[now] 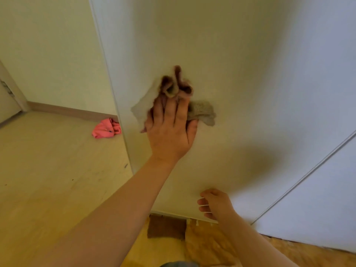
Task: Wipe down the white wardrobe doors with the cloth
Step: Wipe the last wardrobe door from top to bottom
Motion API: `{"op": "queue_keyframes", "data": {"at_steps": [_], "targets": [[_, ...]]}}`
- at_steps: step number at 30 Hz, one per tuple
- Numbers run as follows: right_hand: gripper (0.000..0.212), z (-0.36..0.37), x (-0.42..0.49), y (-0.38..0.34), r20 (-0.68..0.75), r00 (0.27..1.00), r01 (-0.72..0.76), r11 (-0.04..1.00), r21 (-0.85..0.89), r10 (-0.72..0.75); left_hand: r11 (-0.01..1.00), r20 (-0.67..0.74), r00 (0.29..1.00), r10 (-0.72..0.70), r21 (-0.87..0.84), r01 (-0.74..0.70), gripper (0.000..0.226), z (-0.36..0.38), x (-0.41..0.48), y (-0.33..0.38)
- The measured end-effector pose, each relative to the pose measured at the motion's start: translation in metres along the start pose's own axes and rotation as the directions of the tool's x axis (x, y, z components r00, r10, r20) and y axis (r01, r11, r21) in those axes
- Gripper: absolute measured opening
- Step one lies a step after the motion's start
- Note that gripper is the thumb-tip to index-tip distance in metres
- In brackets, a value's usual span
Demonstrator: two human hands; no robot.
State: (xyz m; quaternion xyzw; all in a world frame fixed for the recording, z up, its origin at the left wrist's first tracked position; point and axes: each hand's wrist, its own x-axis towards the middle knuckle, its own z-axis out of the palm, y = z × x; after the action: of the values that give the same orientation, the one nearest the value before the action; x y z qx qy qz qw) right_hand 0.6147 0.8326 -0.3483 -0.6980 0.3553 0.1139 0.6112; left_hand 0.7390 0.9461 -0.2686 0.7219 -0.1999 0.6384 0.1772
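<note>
Nearest the camera: right hand (pixel 213 204), low on the white flat-panel wardrobe door (pixel 240 74). Fingers loosely curled, spread narrow, holding nothing. Tips lay at or just beside the panel; actual contact could not be told. Probably a brace to steady the body during the reach.

Just below it, past the door's bottom edge: a dark brown rectangular patch (pixel 165 227) on the yellowish floor covering.

Further up: left hand (pixel 170 135), arm stretched out, palm flat toward the door. Fingers (pixel 169 110) straight and close together, pressing the crumpled grey-beige terry cloth (pixel 202 111) against the panel, with the thumb out to the right at the cloth's lower edge. This was a press, not a grip; the flat hand likely spread the pressure and kept the fabric against the surface. Loose folds bunched above the fingertips, and flaps stuck out left and right of the hand.

The cloth sat about mid-panel, nearer the door's left edge. Judged to be mid-wipe, with much of the panel around it uncovered. A second white door (pixel 317 209) adjoined on the right, across a thin seam.

Beyond the left edge: pale wood-look floor (pixel 48 170), with a crumpled pink fabric piece (pixel 106 129) lying by the wardrobe's corner. Farthest: a brownish skirting board (pixel 67 109) under a cream wall.
</note>
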Motion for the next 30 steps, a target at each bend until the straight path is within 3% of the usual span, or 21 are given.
{"op": "queue_keyframes", "data": {"at_steps": [5, 8, 11, 15, 17, 19, 20, 23, 28, 30], "targets": [[0.01, 0.0, 0.008, 0.022, -0.014, 0.998, -0.06, 0.998, 0.004, 0.06, 0.948, 0.113, 0.942, -0.315, -0.011, 0.318, 0.047, -0.004, -0.057, 0.018], [0.009, 0.003, 0.009, 0.027, -0.011, 0.997, -0.075, 0.997, 0.013, 0.075, 0.831, 0.142, 0.823, -0.55, 0.001, 0.556, 0.055, -0.004, -0.079, 0.027], [0.01, 0.006, 0.008, 0.028, -0.003, 0.996, -0.088, 0.996, -0.024, 0.088, 0.59, 0.127, 0.59, -0.798, -0.04, 0.807, 0.069, -0.003, -0.09, 0.039], [0.01, 0.005, 0.012, 0.031, -0.017, 0.996, -0.084, 0.996, -0.035, 0.084, 0.146, 0.204, 0.169, -0.964, -0.126, 0.981, 0.08, -0.002, -0.095, 0.045], [0.01, 0.003, 0.013, 0.034, -0.021, 0.997, -0.076, 0.997, -0.026, 0.076, -0.064, 0.231, -0.035, -0.972, -0.117, 0.991, 0.067, 0.001, -0.11, 0.039], [0.009, 0.001, 0.015, 0.038, -0.022, 0.997, -0.069, 0.997, -0.02, 0.069, -0.353, 0.256, -0.319, -0.913, -0.104, 0.93, 0.061, 0.005, -0.13, 0.03], [0.01, 0.001, 0.015, 0.039, -0.019, 0.997, -0.069, 0.997, -0.017, 0.069, -0.46, 0.268, -0.423, -0.865, -0.089, 0.884, 0.062, 0.006, -0.138, 0.027], [0.01, -0.001, 0.026, 0.044, -0.027, 0.997, -0.07, 0.997, -0.021, 0.069, -0.538, 0.276, -0.503, -0.819, -0.069, 0.84, 0.061, 0.005, -0.153, 0.024], [0.012, -0.002, 0.039, 0.069, -0.035, 0.994, -0.102, 0.993, -0.052, 0.1, -0.772, 0.227, -0.741, -0.632, -0.097, 0.628, 0.062, 0.006, -0.199, 0.017], [0.014, -0.002, 0.041, 0.084, -0.042, 0.992, -0.124, 0.991, -0.057, 0.122, -0.806, 0.264, -0.769, -0.581, -0.058, 0.589, 0.059, 0.002, -0.221, 0.018]]}}
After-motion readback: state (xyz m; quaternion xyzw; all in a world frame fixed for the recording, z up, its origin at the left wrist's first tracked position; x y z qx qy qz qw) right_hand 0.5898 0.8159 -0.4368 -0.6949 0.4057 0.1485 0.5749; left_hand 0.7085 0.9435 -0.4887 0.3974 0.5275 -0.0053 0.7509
